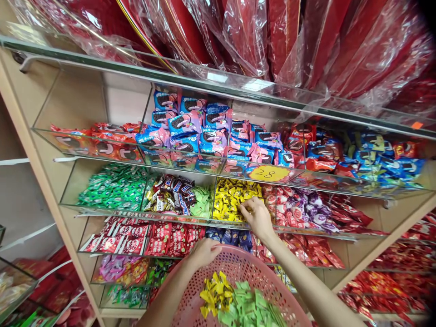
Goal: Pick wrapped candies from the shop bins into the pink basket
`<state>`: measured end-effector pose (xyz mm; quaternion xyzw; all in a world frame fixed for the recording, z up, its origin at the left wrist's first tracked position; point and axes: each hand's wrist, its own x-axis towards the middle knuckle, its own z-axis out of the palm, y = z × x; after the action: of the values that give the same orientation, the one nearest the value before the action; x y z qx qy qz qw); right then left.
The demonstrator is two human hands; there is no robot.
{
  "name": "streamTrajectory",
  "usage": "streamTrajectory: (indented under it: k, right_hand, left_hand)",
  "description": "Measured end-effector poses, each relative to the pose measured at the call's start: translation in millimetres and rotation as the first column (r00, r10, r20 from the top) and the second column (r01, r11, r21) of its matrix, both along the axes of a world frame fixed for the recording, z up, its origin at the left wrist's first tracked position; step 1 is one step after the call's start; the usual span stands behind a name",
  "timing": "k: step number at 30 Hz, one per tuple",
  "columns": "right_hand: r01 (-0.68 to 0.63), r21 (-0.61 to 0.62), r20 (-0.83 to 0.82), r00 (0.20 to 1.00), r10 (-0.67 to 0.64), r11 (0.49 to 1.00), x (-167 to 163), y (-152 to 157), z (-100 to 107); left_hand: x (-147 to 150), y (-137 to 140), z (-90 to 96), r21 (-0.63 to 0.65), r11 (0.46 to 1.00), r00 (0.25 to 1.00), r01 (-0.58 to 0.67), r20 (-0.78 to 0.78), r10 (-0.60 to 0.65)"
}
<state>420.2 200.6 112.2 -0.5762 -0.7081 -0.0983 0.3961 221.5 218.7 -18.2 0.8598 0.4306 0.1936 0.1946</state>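
Observation:
My left hand [204, 252] grips the far rim of a pink perforated plastic basket [286, 286], fingers closed over the edge. Inside the basket lie yellow-wrapped candies [215, 293] on the left and light green packets [250, 304] beside them. My right hand [256, 217] reaches over the basket to a shelf compartment of yellow-wrapped candies [230, 197]. Its thumb and fingers are pinched together among those candies; the fingertips partly hide what they hold. Left of that compartment are light green packets [203, 202] and dark Snickers bars [182, 195].
Clear dividers and glass fronts [190, 218] edge the shelves. Above sit blue cookie packs [184, 122] and a yellow price tag [269, 172] reading 28. Purple-wrapped candies [311, 206] lie right, green ones [116, 186] left. Plastic-wrapped red items [286, 36] overhang the top shelf.

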Motion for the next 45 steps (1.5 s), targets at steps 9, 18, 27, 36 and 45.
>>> streamTrajectory:
  k: [9,18,27,36,45]
  right_hand:
    - [-0.066,0.097,-0.4,0.911,0.1,0.993,4,-8,12]
    - [-0.296,-0.019,-0.527,0.815,0.242,0.955,-35,-69,-45]
    - [-0.313,-0.441,-0.417,0.901,0.117,0.841,-34,-62,-164]
    - [-0.441,-0.574,-0.54,0.837,0.086,0.689,-45,-68,-192]
    - [-0.303,-0.43,-0.432,0.896,0.101,0.85,-54,-76,-145]
  left_hand:
    - [0,2,0.4,-0.025,1.0,1.0,0.008,0.016,-0.007]
    - [0,-1,6.2,-0.041,0.999,1.0,0.008,0.003,-0.008]
    - [1,-3,7.5,-0.014,1.0,0.998,0.015,-0.059,-0.016]
    - [0,-2,5.5,0.007,1.0,0.995,0.028,-0.093,-0.027]
    - [1,2,1.4,0.009,1.0,0.998,0.012,-0.061,-0.012]
